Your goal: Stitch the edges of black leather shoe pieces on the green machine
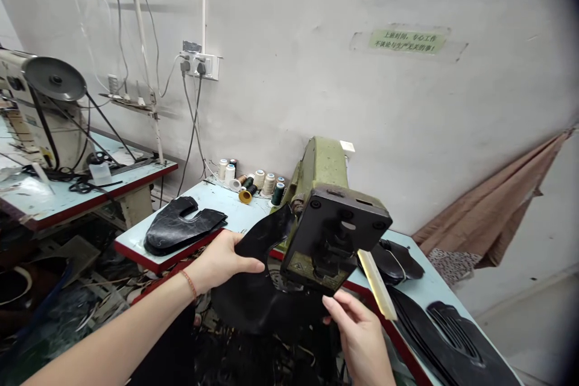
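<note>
- Your left hand (219, 265) is clamped on the black leather piece (257, 307), thumb on top and fingers beneath its left edge.
- The leather piece hangs in front of the worktop (226, 199), and its upper tip runs in under the green machine (323, 172), just behind the black faceplate (337, 235).
- Your right hand (359, 332) sits just below the faceplate with its fingers stretched up toward the leather. Whether they pinch it cannot be told.
- Your hands are well apart, one on each side of the machine's head.
- A stack of black cut pieces (181, 229) lies on the worktop's left corner.
- Thread spools (260, 181) stand in a row by the wall.
- A pale strip (377, 286) leans beside the faceplate, with more black pieces (452, 332) lying to its right.
</note>
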The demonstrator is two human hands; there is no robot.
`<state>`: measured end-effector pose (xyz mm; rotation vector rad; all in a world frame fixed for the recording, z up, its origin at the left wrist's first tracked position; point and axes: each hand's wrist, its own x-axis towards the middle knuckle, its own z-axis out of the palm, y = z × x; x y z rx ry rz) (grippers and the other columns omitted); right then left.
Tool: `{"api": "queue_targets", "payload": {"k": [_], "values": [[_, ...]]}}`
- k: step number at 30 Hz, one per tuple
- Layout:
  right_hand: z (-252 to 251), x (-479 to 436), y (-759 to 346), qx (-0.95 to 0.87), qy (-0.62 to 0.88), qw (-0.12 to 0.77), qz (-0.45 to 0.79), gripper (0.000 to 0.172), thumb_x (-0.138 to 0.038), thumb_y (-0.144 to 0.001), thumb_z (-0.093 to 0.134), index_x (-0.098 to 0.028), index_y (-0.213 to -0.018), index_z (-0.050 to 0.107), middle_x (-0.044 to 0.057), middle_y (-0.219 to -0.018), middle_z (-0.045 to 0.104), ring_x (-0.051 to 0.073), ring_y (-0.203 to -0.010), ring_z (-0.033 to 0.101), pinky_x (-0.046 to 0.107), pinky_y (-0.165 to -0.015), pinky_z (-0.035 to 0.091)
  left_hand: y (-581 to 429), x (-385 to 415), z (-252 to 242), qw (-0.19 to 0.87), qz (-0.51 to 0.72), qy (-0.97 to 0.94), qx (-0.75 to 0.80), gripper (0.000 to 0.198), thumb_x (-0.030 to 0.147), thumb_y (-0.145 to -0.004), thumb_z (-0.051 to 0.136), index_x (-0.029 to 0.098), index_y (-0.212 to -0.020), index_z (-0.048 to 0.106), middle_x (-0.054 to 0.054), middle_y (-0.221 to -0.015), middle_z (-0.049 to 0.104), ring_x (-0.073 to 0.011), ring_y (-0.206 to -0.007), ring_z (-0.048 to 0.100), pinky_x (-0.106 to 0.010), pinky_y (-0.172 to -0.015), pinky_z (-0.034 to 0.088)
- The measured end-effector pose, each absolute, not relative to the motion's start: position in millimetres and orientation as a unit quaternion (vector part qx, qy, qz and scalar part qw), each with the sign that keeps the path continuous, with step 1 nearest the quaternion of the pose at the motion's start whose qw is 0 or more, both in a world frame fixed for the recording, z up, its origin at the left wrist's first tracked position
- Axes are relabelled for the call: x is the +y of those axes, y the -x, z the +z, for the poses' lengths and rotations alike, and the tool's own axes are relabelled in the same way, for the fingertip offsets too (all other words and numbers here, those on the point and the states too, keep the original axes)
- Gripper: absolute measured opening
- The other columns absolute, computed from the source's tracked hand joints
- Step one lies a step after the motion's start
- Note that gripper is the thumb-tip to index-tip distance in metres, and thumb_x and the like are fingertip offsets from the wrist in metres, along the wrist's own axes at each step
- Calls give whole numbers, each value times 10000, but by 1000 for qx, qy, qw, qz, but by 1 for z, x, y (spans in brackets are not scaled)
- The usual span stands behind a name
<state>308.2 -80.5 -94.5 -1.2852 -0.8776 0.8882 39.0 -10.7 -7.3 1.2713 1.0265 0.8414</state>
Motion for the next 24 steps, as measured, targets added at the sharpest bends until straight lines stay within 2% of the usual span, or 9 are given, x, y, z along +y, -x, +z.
{"api": "queue_targets", "payload": {"k": [4,10,16,20,22,24], "values": [[-102,-92,-290,-363,548,634,408,350,-460,-593,877,-179,-775,775,49,-759,691,206,-669,586,281,-499,519,-31,-6,-3,629,342,-533,451,285,276,-538,813,152,-780,729,-59,-719,751,-243,-639,703,-328,-606,558],[-107,-99,-262,-312,512,647,471,319,-448,-593,883,-191,-755,785,51,-739,702,214,-667,612,282,-504,540,-10,-1,-5,642,332,-516,459,328,304,-542,851,153,-808,732,-81,-775,767,-243,-683,718,-321,-641,573],[-120,-95,-241,-312,511,663,449,320,-470,-604,873,-190,-730,783,42,-704,709,201,-658,629,267,-558,553,8,-3,-16,651,331,-502,463,314,334,-548,866,165,-767,719,-72,-760,766,-228,-663,711,-309,-642,568],[-119,-98,-230,-377,531,624,432,329,-526,-695,796,-201,-741,765,31,-668,692,203,-625,631,278,-557,561,19,-1,-20,647,308,-518,467,334,356,-556,870,167,-787,721,-91,-795,768,-262,-709,720,-334,-668,574],[-115,-99,-244,-467,554,576,379,336,-538,-772,718,-206,-797,763,50,-713,711,232,-657,661,320,-612,579,35,10,-20,636,296,-534,472,374,381,-552,874,168,-818,718,-101,-833,770,-286,-748,724,-347,-672,578],[-112,-100,-282,-558,607,514,238,338,-525,-823,651,-214,-895,762,88,-879,745,282,-818,696,380,-770,578,58,31,-20,587,309,-549,507,423,440,-579,850,171,-873,706,-96,-879,770,-284,-780,723,-335,-674,573]]}}
